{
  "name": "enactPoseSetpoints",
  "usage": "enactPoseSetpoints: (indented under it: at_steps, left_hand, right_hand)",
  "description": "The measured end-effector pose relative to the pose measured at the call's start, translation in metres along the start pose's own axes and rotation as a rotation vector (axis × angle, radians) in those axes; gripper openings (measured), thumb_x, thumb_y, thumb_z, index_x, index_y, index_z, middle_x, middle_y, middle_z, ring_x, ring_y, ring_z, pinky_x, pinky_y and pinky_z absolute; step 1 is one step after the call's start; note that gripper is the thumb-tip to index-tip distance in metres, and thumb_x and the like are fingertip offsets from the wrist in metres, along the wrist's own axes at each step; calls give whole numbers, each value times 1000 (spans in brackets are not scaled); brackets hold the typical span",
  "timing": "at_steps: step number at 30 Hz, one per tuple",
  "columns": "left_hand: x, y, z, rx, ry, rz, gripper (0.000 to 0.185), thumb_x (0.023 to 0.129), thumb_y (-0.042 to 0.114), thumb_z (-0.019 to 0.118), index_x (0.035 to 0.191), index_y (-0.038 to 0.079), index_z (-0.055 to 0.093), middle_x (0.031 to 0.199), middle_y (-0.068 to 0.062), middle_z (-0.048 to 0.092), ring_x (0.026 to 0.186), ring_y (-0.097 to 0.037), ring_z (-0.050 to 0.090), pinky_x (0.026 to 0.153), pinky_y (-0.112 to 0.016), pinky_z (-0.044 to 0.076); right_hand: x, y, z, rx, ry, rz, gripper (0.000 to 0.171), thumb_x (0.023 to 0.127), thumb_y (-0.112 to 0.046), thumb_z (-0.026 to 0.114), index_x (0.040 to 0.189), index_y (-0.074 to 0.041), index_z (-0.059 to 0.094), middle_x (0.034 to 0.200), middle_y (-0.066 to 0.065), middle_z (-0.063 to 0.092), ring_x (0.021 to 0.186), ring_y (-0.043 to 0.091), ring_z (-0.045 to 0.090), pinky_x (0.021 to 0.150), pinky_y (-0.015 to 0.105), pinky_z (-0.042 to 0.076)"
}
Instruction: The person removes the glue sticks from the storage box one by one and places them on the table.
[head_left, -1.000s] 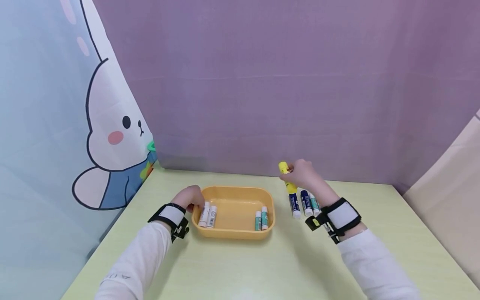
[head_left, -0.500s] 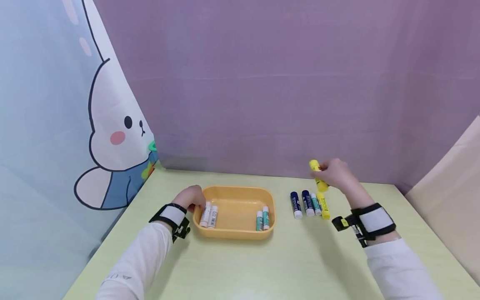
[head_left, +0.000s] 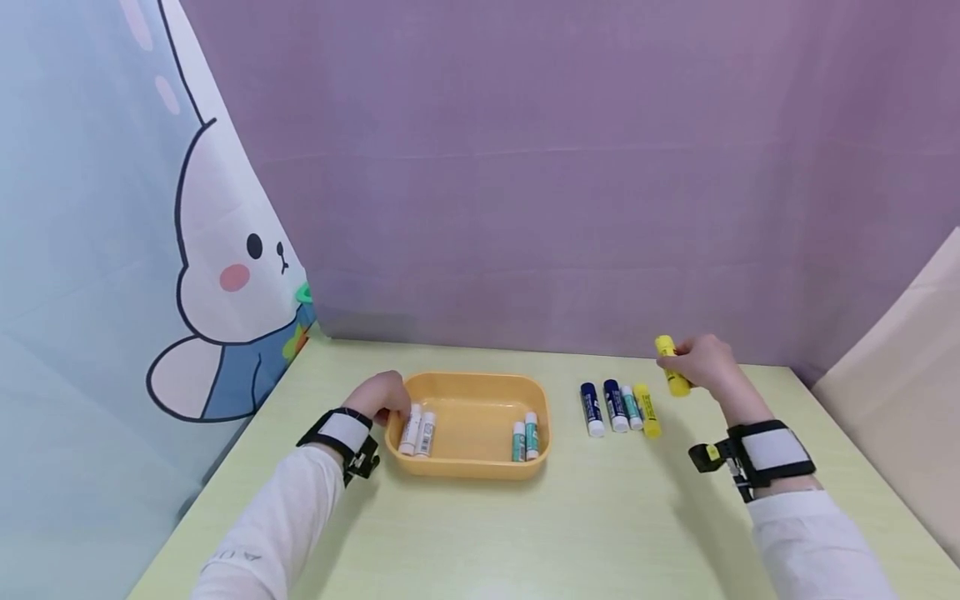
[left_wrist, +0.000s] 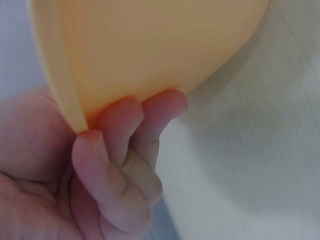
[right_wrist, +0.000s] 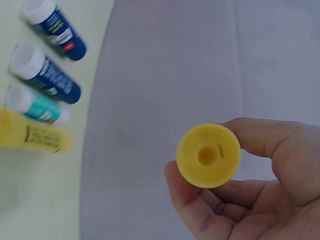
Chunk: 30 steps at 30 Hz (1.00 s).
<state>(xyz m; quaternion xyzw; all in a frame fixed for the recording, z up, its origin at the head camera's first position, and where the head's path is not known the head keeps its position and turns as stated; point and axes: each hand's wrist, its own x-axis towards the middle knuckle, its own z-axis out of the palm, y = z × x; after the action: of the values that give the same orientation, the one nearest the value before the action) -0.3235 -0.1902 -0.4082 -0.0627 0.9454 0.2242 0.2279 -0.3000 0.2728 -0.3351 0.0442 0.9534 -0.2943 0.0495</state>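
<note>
Currently, right hand (head_left: 705, 363) clamped on yellow glue stick (head_left: 677, 382) above desk (head_left: 510, 542); left hand (head_left: 381, 394) clamped on rim of orange tray (head_left: 468, 471).

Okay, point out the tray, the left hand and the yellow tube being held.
Tray (head_left: 471, 423): head view, bare floor.
Left hand (left_wrist: 102, 175): left wrist view, curled finger.
Held yellow tube (right_wrist: 208, 156): right wrist view, round end.

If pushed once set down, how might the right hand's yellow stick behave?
Laid flat, the yellow stick would probably roll: its barrel looks round. Stood upright, it might tip, being tall and narrow. Its straight sides suggest stiffness.
</note>
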Motion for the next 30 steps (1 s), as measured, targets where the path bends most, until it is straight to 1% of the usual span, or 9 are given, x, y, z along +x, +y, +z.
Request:
enactPoseSetpoints:
  at_steps: [7,13,17,20,25,28,30]
  left_hand:
    - [-2,-1,-1,3,2,9,26,75,-3,60,100,-7,54,72,-11,58,44,-12,45,42,-22,43]
    - [-4,0,-1,5,6,17,27,74,-3,60,100,-7,53,75,-12,59,45,-12,45,42,-22,43]
    - [-5,1,-1,1,8,9,26,73,-5,60,99,-7,54,76,-13,60,45,-12,46,44,-23,45]
    - [-6,4,-2,-2,-1,-1,27,72,-6,58,98,-8,54,75,-13,59,45,-13,46,44,-23,46]
    - [-6,4,-3,6,-3,5,26,72,-6,59,97,-8,55,74,-13,59,45,-13,46,43,-23,45]
    - [-6,3,-3,-3,6,5,26,73,-6,60,98,-7,55,75,-12,59,44,-12,45,42,-22,44]
    - [-6,2,-2,-4,7,10,26,73,-5,60,99,-6,54,74,-11,58,44,-12,44,42,-22,43]
  right_hand:
    - [9,18,10,33,23,59,51,88,-27,63,115,16,54,97,26,61,73,24,64,62,31,54]
    - [20,33,23,43,36,77,52,88,-24,64,117,18,52,99,29,60,71,22,65,62,31,56]
    - [24,40,34,47,34,84,51,87,-22,64,115,19,51,100,30,59,72,24,64,67,36,57]
    - [26,43,39,43,32,87,49,87,-21,63,112,19,51,96,28,60,72,24,63,70,39,56]
    - [30,49,49,9,21,86,45,86,-21,63,108,18,54,87,22,61,65,19,60,63,35,55]
    - [33,52,54,0,21,100,44,85,-20,63,108,18,54,86,21,61,63,18,59,60,33,53]
    - [35,55,58,8,19,114,43,86,-19,62,107,17,54,86,21,61,63,18,58,60,33,53]
